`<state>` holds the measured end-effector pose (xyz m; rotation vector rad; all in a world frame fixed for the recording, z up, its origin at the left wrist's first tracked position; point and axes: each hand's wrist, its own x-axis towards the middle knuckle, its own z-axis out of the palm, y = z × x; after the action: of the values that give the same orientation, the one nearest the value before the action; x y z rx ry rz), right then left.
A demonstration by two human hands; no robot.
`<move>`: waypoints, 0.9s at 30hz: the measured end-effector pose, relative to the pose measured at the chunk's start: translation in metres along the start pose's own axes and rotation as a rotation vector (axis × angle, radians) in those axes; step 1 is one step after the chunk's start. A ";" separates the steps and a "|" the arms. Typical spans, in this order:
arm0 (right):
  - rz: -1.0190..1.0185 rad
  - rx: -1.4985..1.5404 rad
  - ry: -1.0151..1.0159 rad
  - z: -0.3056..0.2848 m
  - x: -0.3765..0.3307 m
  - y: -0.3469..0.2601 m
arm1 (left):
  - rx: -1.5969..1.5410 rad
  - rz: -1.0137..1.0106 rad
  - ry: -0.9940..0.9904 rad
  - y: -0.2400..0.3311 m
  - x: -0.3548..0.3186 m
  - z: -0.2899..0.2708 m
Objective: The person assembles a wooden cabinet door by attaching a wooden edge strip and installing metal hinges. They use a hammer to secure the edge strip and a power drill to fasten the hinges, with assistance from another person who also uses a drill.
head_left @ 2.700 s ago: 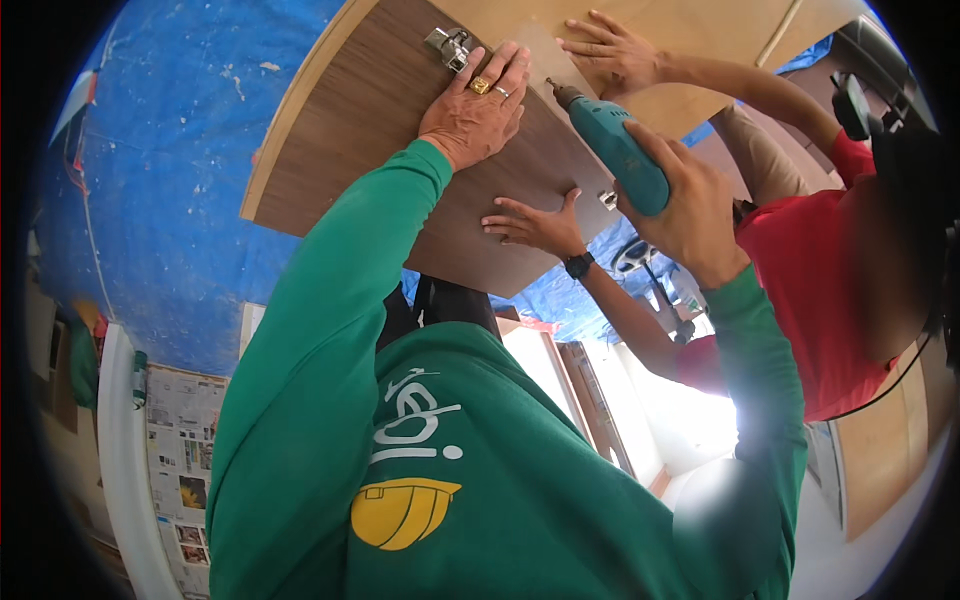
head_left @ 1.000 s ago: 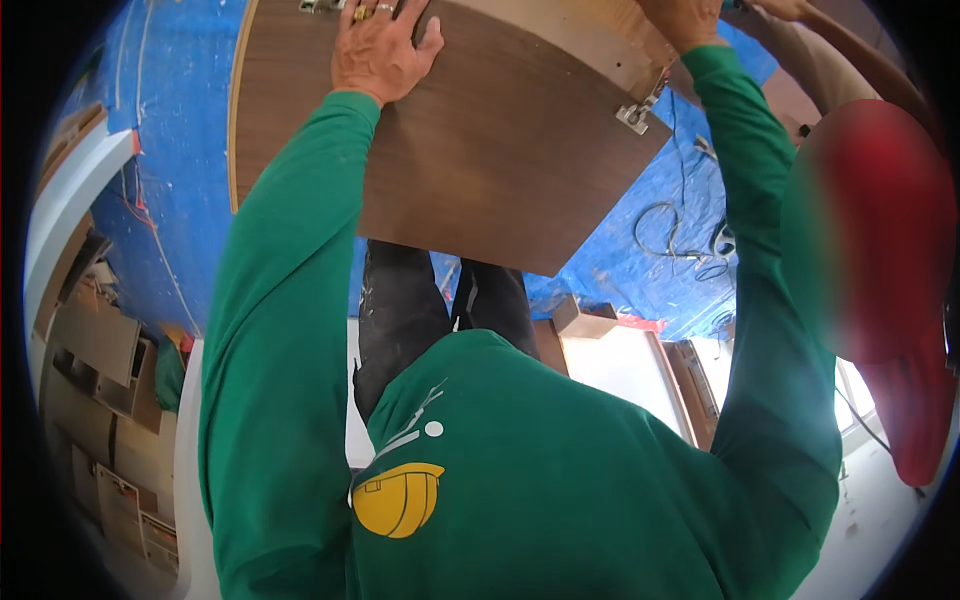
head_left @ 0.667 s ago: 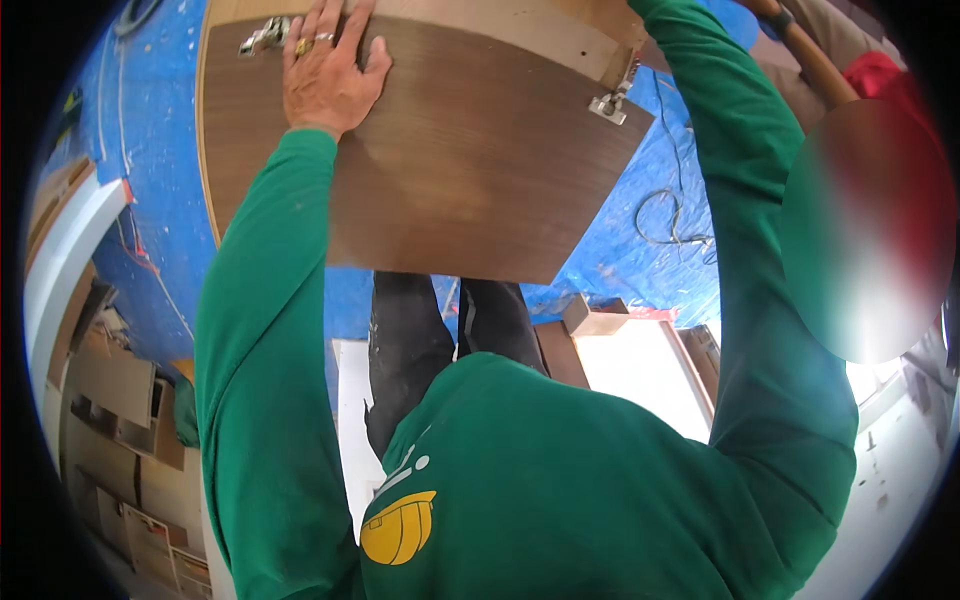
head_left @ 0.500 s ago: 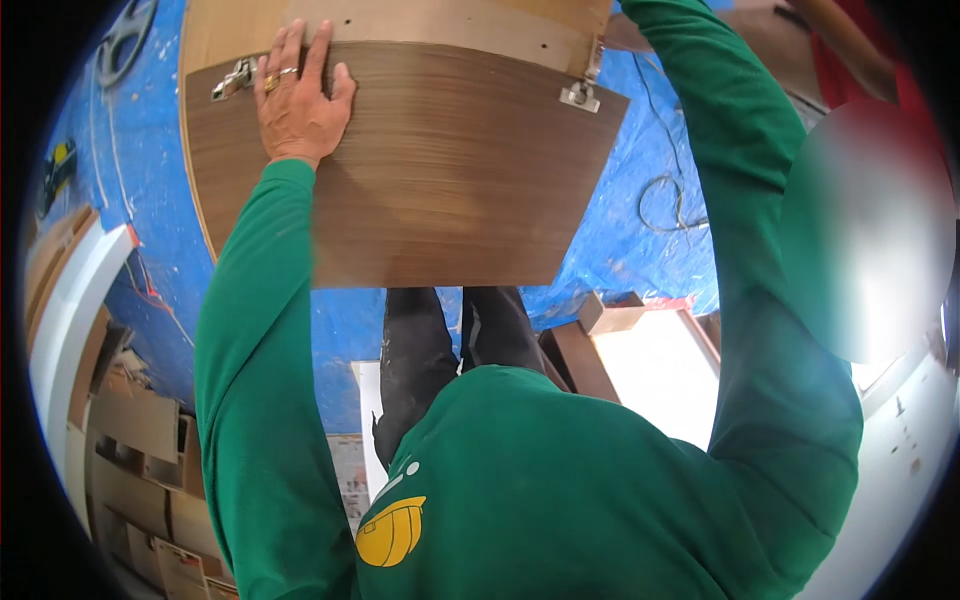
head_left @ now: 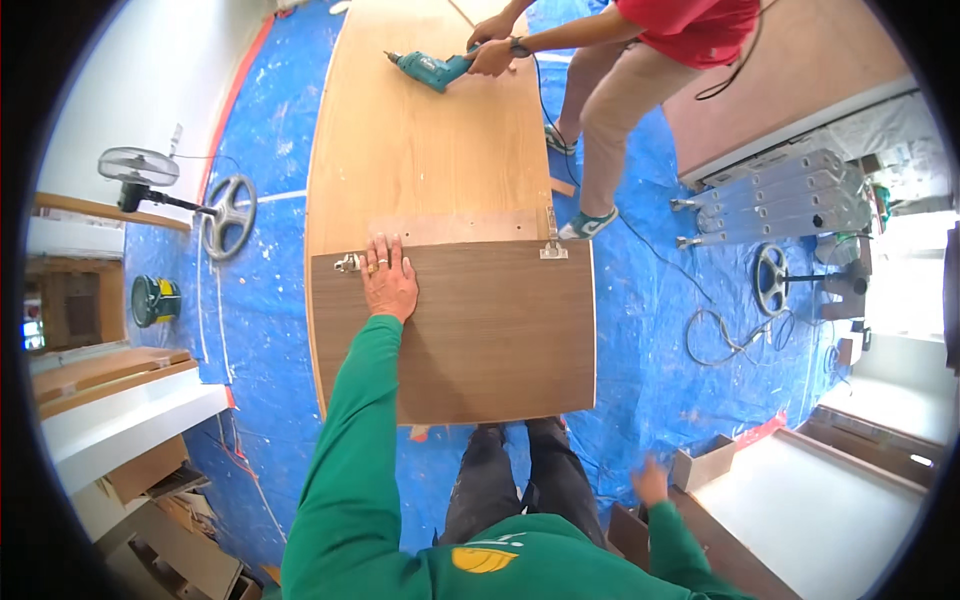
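Observation:
My left hand [head_left: 390, 285], wearing rings, lies flat with its fingers stretched over the far edge of a dark brown wood-grain panel [head_left: 490, 340]. A metal cabinet hinge [head_left: 347, 263] sits just left of the fingers. Another hinge [head_left: 553, 250] is at the panel's far right corner. Beyond that edge lies a long light wood board [head_left: 420, 140], with a pale strip with small holes [head_left: 460, 225] next to the panel. My right hand [head_left: 650, 482] is low on the right, away from the panel and beside a brown box; motion blurs its fingers.
Across the board, a co-worker in a red shirt holds a teal power drill [head_left: 430, 70]. Blue sheeting [head_left: 650, 330] covers the floor. A pedestal fan [head_left: 140, 168] and green bucket [head_left: 155, 302] stand left. A folded ladder [head_left: 770, 205], a cable [head_left: 715, 340] and a white-bottomed cabinet [head_left: 810, 500] are right.
My right arm has come down from the far right side of the panel to the lower right. My left hand stays on the panel. More of the room and the co-worker's drill now show.

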<state>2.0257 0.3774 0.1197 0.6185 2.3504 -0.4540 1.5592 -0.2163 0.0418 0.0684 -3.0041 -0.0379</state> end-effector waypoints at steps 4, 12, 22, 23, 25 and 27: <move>-0.048 -0.269 -0.391 0.113 -0.226 0.184 | -0.077 -0.127 -0.201 0.062 -0.056 -0.012; 0.093 -0.008 -0.402 0.120 -0.222 0.181 | -0.269 0.018 -0.448 0.151 -0.258 -0.071; -0.964 0.665 0.498 -0.383 -0.043 -0.005 | -0.240 -0.526 -0.692 0.141 -0.458 -0.130; -1.166 0.637 0.506 -0.440 -0.076 -0.012 | -0.295 -0.588 -0.747 0.135 -0.475 -0.118; -1.584 0.560 0.437 -0.523 -0.143 -0.014 | -0.433 -0.683 -0.795 0.150 -0.495 -0.111; -1.925 0.465 0.249 -0.561 -0.198 -0.016 | -0.591 -0.762 -0.799 0.175 -0.523 -0.116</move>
<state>1.8657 0.5642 0.6614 -1.7403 2.2846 -1.7209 2.0854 -0.0191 0.0907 1.3981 -3.2787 -1.2719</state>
